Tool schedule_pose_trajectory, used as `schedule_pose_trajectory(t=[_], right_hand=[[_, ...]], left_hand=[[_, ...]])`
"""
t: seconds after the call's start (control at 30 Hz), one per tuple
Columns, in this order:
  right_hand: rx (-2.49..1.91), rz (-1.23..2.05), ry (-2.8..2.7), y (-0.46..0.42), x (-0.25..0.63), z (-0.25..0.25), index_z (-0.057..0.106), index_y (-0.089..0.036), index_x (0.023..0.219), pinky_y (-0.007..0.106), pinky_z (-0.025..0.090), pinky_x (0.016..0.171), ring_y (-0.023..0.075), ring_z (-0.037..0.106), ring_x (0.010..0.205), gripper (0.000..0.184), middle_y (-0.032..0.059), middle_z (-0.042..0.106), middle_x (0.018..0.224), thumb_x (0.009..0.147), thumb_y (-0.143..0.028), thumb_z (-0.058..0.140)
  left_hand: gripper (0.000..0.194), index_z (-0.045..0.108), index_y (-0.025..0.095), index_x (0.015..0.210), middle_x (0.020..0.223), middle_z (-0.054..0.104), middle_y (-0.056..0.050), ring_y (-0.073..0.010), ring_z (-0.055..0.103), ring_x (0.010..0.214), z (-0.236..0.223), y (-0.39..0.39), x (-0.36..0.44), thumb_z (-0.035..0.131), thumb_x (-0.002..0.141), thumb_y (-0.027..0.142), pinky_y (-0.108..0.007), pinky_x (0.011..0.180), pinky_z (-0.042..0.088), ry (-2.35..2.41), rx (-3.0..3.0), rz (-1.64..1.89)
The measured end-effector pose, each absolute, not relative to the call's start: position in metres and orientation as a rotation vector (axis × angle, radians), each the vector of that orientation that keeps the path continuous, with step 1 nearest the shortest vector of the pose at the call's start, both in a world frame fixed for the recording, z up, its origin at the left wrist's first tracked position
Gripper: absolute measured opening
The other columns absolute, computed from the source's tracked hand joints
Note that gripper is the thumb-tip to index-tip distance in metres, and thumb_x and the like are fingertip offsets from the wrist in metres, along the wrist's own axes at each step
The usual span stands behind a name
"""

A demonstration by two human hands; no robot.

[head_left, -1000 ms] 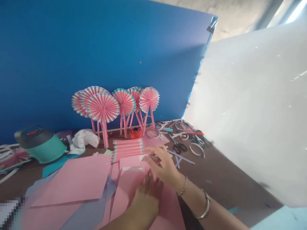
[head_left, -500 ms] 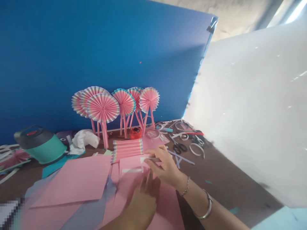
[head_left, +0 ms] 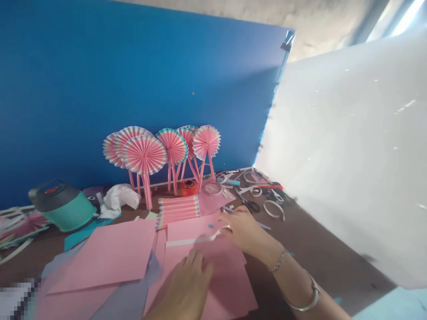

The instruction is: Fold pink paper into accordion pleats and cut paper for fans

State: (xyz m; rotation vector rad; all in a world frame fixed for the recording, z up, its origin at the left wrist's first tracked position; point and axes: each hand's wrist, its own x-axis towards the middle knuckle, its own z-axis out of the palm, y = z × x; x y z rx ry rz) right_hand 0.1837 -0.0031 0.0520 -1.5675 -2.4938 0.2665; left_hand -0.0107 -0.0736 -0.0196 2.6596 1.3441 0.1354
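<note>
A narrow white strip (head_left: 182,243) lies along the top edge of a pink paper sheet (head_left: 227,271), and its right part lifts and curls off the paper. My right hand (head_left: 245,231) pinches the raised end of this strip between thumb and fingers. Below the strip, my left hand (head_left: 191,282) rests on the pink sheet with its fingers stretched out, holding nothing. Another pink sheet (head_left: 193,229) lies just beyond, with a pleated pink paper (head_left: 178,210) with rainbow edges behind it.
Pink paper fans (head_left: 144,154) stand against the blue board (head_left: 100,66). Black-handled scissors (head_left: 251,205), an orange tape roll (head_left: 189,187) and paper scraps lie at the back. At left are stacked pink sheets (head_left: 103,253), crumpled white paper (head_left: 120,198) and a green-black container (head_left: 68,211).
My right hand has moved right, drawing the strip's end along the sheet's top edge. My left hand has slid slightly left and toward me. The view has shifted slightly.
</note>
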Motion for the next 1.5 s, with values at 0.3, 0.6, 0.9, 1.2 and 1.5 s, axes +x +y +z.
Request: schedule_pose_trajectory(t=[0.3, 0.6, 0.9, 1.2, 1.5], right_hand=[[-1.872, 0.153, -2.592, -0.004, 0.186, 0.054, 0.062, -0.018, 0.08, 0.032, 0.027, 0.075, 0.0176, 0.064, 0.078, 0.021, 0.0065, 0.071, 0.079, 0.081, -0.009, 0.043], [-2.031, 0.081, -2.473, -0.008, 0.185, 0.046, 0.06, -0.018, 0.092, 0.031, 0.032, 0.07, 0.022, 0.066, 0.081, 0.022, 0.0073, 0.071, 0.081, 0.073, -0.01, 0.053], [-2.062, 0.101, -2.476, -0.005, 0.182, 0.036, 0.062, -0.02, 0.086, 0.031, 0.035, 0.072, 0.0216, 0.066, 0.08, 0.02, 0.0065, 0.071, 0.08, 0.074, -0.009, 0.051], [-2.122, 0.137, -2.489, -0.004, 0.18, 0.035, 0.062, -0.019, 0.087, 0.029, 0.032, 0.061, 0.0232, 0.066, 0.081, 0.02, 0.0077, 0.071, 0.081, 0.073, -0.009, 0.052], [-2.152, 0.191, -2.472, -0.001, 0.181, 0.033, 0.062, -0.02, 0.086, 0.027, 0.03, 0.059, 0.0201, 0.066, 0.085, 0.019, 0.0054, 0.071, 0.085, 0.074, -0.01, 0.052]], left_hand=[[0.057, 0.035, 0.016, 0.14, 0.149, 0.026, -0.018, -0.0341, 0.027, 0.135, -0.034, -0.067, -0.023, 0.042, 0.086, 0.035, -0.049, 0.103, 0.035, 1.517, 2.652, 0.13], [0.062, 0.03, 0.015, 0.142, 0.148, 0.022, -0.022, -0.0397, 0.017, 0.136, -0.039, -0.07, -0.016, 0.042, 0.086, 0.037, -0.053, 0.104, 0.028, 1.557, 2.585, 0.089], [0.061, 0.032, 0.016, 0.142, 0.147, 0.026, -0.021, -0.0396, 0.021, 0.135, -0.048, -0.07, -0.02, 0.043, 0.085, 0.038, -0.052, 0.104, 0.027, 1.575, 2.63, 0.114], [0.061, 0.036, 0.017, 0.14, 0.147, 0.027, -0.021, -0.0399, 0.023, 0.134, -0.058, -0.071, -0.02, 0.042, 0.085, 0.044, -0.052, 0.105, 0.027, 1.619, 2.627, 0.165], [0.059, 0.039, 0.017, 0.138, 0.146, 0.031, -0.019, -0.0387, 0.023, 0.135, -0.063, -0.072, -0.021, 0.038, 0.087, 0.044, -0.052, 0.105, 0.025, 1.643, 2.662, 0.227]])
